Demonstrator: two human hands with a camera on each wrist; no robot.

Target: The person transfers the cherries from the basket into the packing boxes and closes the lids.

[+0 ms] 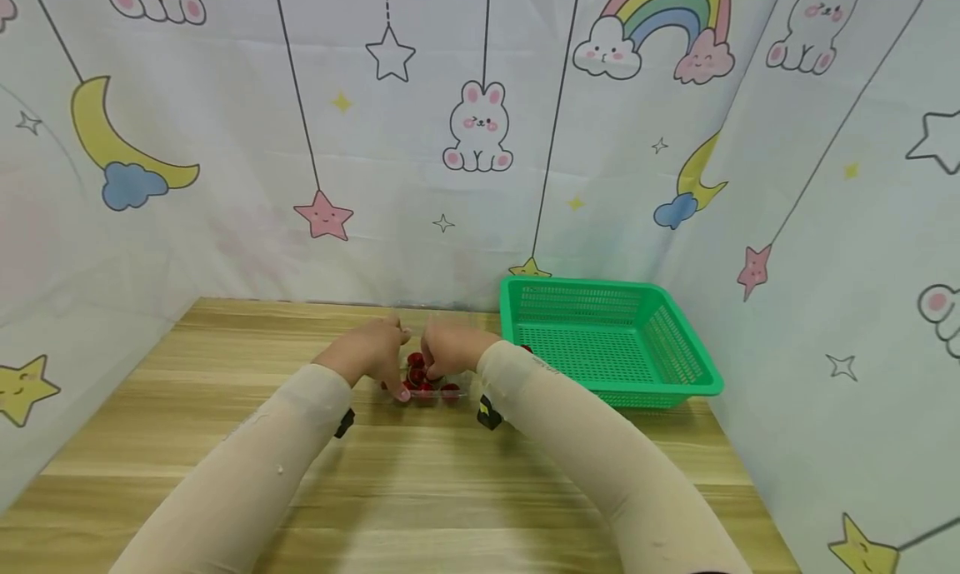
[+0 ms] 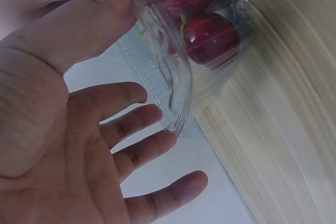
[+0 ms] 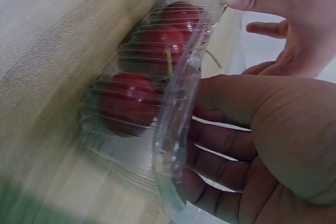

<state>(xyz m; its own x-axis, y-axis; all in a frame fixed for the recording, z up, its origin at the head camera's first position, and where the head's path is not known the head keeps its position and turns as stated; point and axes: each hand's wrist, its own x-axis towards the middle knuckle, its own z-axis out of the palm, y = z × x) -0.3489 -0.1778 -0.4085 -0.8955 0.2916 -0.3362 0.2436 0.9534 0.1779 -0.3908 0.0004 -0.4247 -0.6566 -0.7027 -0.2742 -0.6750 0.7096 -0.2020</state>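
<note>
A clear plastic box (image 1: pixel 463 386) with red cherries (image 1: pixel 417 361) in it stands on the table. At its left side, my left hand (image 1: pixel 371 351) touches the rim with the thumb. Its other fingers are spread apart, as the left wrist view shows, with a cherry (image 2: pixel 211 39) visible through the ribbed wall. My right hand (image 1: pixel 453 346) reaches down over the box, fingers among the cherries. In the right wrist view its fingertips go behind the rim, so what they pinch, if anything, is hidden. A green stem shows near one cherry (image 3: pixel 128 103).
A green perforated plastic basket (image 1: pixel 686 388) stands right of the box, close to my right forearm. A small red item (image 1: pixel 527 349) shows at its left inner side. A printed white curtain (image 1: pixel 390 157) hangs behind the wooden table (image 1: pixel 420 491) and along both sides.
</note>
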